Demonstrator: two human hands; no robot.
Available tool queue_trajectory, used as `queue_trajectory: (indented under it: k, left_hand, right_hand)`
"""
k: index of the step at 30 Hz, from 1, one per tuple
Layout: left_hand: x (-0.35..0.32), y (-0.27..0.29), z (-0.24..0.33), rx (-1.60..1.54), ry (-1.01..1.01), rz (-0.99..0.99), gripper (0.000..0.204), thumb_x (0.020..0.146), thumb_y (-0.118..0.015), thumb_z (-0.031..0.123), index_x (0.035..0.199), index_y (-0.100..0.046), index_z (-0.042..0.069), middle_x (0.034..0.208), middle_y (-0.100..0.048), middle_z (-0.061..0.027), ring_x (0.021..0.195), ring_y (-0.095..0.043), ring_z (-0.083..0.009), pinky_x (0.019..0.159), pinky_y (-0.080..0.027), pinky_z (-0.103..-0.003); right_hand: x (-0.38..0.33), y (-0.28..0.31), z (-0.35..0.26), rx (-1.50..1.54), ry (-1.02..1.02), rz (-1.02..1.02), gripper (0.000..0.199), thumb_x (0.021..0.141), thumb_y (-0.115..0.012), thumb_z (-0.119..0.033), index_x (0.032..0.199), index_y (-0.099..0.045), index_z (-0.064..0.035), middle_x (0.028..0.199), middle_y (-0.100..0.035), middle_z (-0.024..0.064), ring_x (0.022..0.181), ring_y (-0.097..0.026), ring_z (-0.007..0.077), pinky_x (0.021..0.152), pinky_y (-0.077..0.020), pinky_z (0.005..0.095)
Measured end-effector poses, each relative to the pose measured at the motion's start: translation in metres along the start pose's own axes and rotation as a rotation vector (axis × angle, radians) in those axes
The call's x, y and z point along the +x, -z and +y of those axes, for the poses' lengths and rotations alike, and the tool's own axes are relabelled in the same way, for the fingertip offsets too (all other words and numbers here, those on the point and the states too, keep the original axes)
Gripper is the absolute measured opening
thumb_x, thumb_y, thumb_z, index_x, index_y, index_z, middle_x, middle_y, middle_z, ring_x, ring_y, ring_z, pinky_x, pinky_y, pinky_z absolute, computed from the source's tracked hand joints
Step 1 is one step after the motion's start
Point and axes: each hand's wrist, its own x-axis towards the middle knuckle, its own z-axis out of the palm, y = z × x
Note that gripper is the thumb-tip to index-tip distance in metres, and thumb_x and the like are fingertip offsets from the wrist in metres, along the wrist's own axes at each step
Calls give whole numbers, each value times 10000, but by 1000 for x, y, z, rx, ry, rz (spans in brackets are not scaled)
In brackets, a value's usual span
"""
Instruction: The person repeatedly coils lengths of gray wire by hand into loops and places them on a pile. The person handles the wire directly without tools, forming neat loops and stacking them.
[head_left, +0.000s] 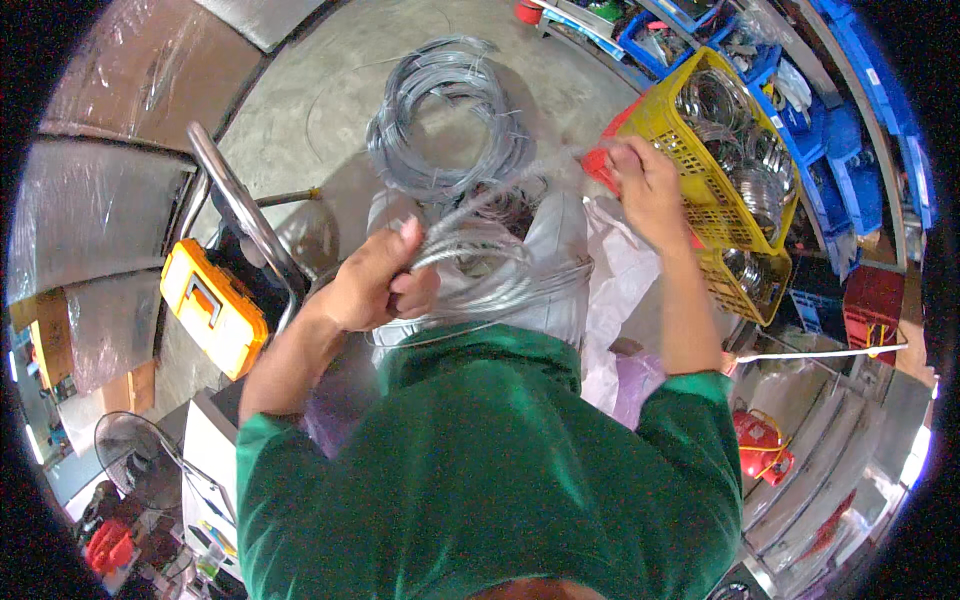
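Note:
A length of grey metal wire (497,192) runs slantwise between my two hands, smeared by motion. My left hand (375,280) is closed around its near end, thumb on top, just above my lap. Farther off to the right, my right hand (645,190) is closed at the other end, with its fingers partly blurred. A loose coil of silvery wire (500,285) lies across my thighs, beneath the left hand. Beyond my knees, a larger bundled coil of grey wire (400,135) rests on the concrete floor. Darker tangled wire (505,205) sits between my legs.
Yellow crates (665,125) holding shiny metal coils stand at the right, beside blue bins (840,180) on shelving. White sheeting (620,270) hangs by my right thigh. At the left are a bent metal tube (240,205), a yellow-orange case (212,308) and a fan (138,460).

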Motion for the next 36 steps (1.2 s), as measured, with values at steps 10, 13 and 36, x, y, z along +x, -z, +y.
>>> queue_trajectory:
  k: [10,13,36]
  left_hand:
    - [55,-10,-28,-748,-278,-140,601,996,-292,640,600,-306,188,482,-148,77,393,-112,-82,393,-112,-270]
    - [53,-3,-24,-609,-321,200,582,1004,-314,616,588,-264,211,464,-141,76,385,-108,-88,383,-98,-277]
    - [59,29,4,-247,-415,936,564,972,-480,560,581,-327,183,485,-248,52,407,-231,-103,411,-166,-288]
  right_hand:
    - [1,-108,-32,2174,-748,-92,295,983,-560,-355,831,-566,-102,640,-423,-8,556,-425,150,492,-435,280]
    - [-28,-119,-24,2026,-720,-161,260,969,-537,-283,902,-659,-62,819,-659,106,807,-634,235,664,-586,327]
    - [-71,-69,7,74,-145,-243,316,971,-609,-258,1214,-639,-58,909,-691,74,681,-611,157,583,-491,308]
